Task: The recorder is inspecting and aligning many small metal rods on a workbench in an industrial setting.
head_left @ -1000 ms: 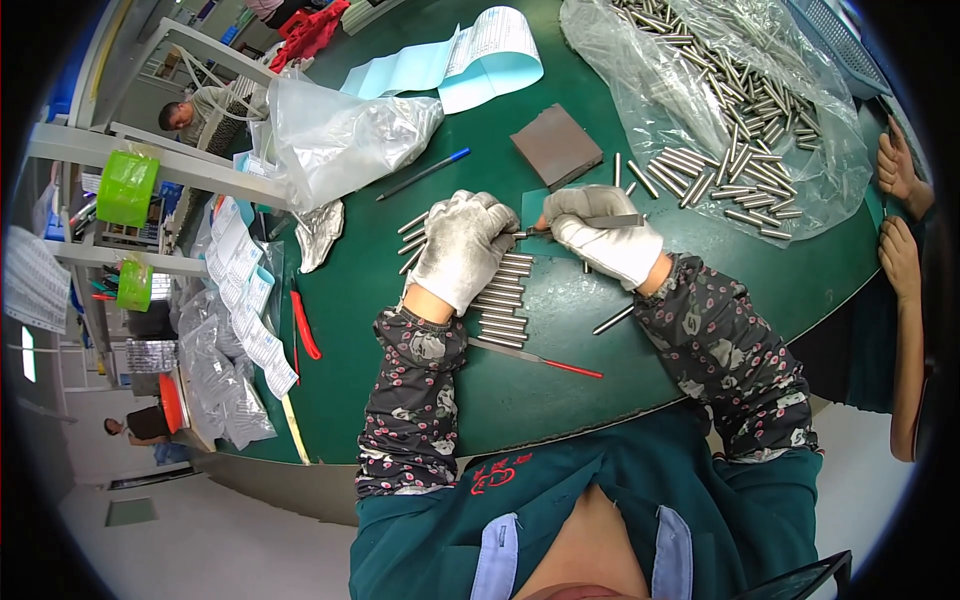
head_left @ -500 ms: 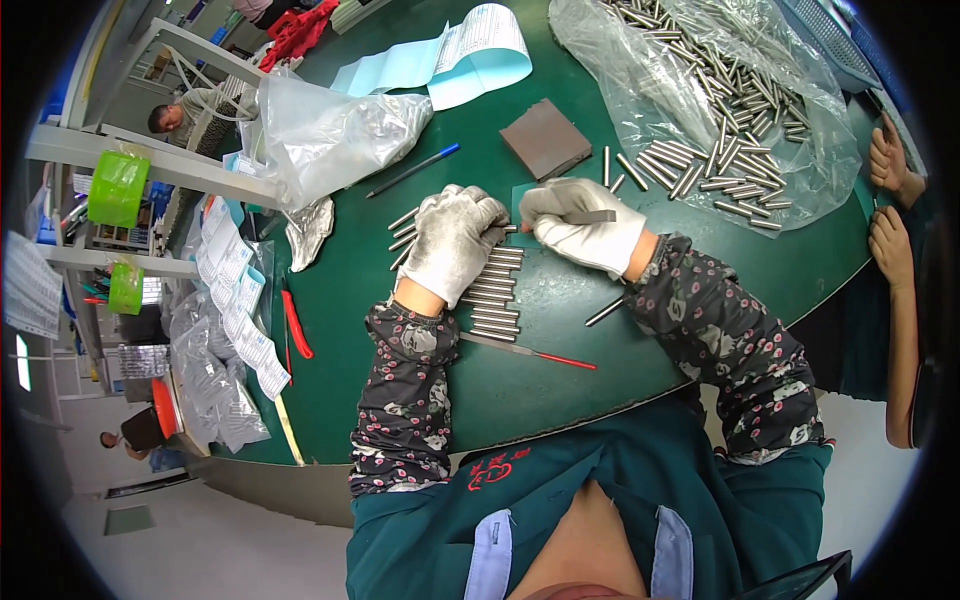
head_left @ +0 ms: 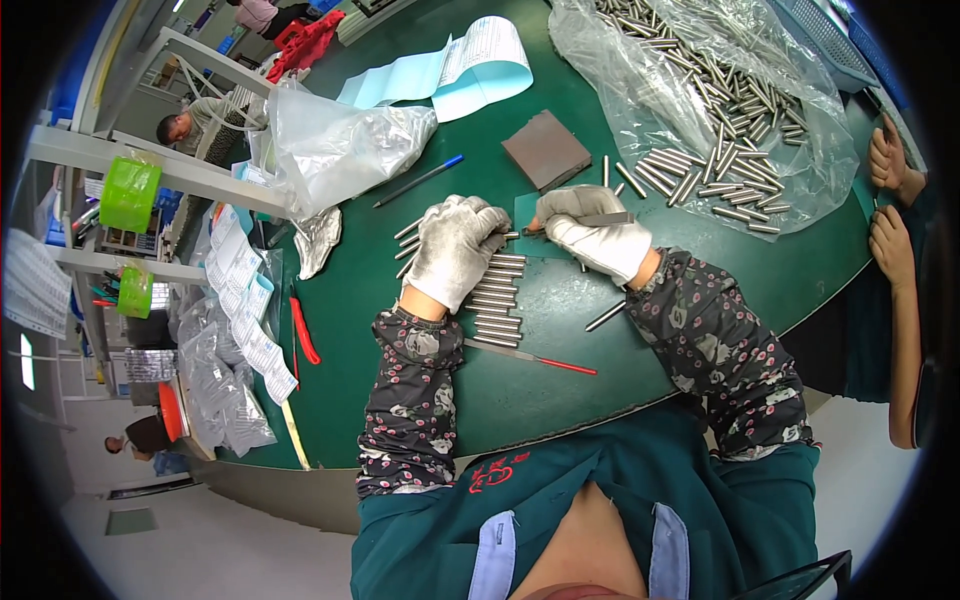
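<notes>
So yeah, big green table (head_left: 565, 310), with a clear bag (head_left: 640, 95) spread on its far right side. Near the middle are the gloved left hand (head_left: 452, 243) and right hand (head_left: 600, 240), close together, with a brown block (head_left: 546, 150) just beyond; the right's fingers curl round a grey strip (head_left: 608, 219), and the left's pinch 1 steel pin (head_left: 513, 235), its end poking out rightward.

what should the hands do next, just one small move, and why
I'd probably hold the white-gloved left hand steady and ease the white-gloved right hand slightly left to the silver cylindrical metal pin: its end juts from under the left hand toward the right hand, which sits close beside it and holds a flat grey metal strip.
</notes>
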The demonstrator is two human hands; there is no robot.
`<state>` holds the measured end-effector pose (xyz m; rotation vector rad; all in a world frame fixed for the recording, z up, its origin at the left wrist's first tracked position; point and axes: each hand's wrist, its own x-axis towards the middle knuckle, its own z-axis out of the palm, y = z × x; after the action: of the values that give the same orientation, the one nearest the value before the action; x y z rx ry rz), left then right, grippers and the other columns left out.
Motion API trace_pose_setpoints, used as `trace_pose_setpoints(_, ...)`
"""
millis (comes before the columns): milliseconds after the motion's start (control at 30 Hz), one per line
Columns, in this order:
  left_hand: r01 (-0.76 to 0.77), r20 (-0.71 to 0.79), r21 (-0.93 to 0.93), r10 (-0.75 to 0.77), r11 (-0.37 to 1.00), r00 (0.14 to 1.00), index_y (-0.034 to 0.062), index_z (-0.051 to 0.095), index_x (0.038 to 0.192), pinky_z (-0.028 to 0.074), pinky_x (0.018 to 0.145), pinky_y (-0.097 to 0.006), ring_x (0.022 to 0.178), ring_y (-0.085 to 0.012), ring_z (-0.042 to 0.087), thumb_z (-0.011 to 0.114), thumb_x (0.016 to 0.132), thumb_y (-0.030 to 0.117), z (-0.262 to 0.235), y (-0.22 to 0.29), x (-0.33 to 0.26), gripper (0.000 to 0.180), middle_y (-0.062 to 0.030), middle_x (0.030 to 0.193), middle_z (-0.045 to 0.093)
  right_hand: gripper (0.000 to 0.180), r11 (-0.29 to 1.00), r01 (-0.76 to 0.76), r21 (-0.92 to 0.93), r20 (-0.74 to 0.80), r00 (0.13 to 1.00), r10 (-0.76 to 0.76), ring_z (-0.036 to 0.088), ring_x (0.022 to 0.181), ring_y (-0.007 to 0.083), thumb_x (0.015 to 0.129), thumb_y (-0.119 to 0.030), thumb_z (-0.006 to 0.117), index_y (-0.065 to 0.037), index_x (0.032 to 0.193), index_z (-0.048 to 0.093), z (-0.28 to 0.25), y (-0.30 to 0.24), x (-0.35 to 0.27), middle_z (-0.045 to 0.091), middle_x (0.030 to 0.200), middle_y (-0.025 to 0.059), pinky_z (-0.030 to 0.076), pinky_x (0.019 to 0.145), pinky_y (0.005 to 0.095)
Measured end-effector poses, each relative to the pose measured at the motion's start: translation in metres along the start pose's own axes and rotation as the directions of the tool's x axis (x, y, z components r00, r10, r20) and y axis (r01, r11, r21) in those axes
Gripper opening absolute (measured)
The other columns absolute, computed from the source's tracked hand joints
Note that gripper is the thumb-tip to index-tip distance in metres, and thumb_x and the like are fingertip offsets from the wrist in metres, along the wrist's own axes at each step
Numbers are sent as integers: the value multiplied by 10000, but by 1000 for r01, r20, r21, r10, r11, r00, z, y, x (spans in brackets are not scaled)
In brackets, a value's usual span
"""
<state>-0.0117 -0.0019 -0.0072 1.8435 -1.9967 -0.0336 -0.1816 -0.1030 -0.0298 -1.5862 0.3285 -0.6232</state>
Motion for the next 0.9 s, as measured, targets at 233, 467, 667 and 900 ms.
trace_pose_setpoints(233,-50,-61,-19,49,999,997,85,592,772,419,643,-346,724,-247,537,657,618,33,-2,2,1,175,-48,733,572,130,998,-4,-55,-5,1000,4,511,643,58,784,-58,485,-6,809,601,2,-2,1,572,698,20,428,590,200)
trace_pose_setpoints(467,-21,-27,-3,21,1000,999,111,605,784,409,683,-346,766,-234,535,654,631,75,-2,2,0,164,-30,760,575,118,1000,-13,-7,9,1000,13,526,675,59,789,-50,494,1,806,599,2,-4,1,578,725,17,436,622,195)
trace_pose_setpoints(667,5,8,5,-5,1000,1000,133,617,791,404,710,-349,797,-225,533,649,645,119,-2,1,0,151,-15,779,578,132,993,2,-116,21,1000,1,518,664,60,792,-30,469,6,814,594,1,-7,2,576,715,24,432,607,198)
trace_pose_setpoints(900,-6,11,5,6,1000,1000,135,619,780,406,704,-350,789,-227,534,640,646,120,-2,-1,1,137,-18,774,577,140,999,-34,1,21,999,34,515,667,66,791,-49,470,11,815,594,2,-6,2,576,706,28,430,614,201)
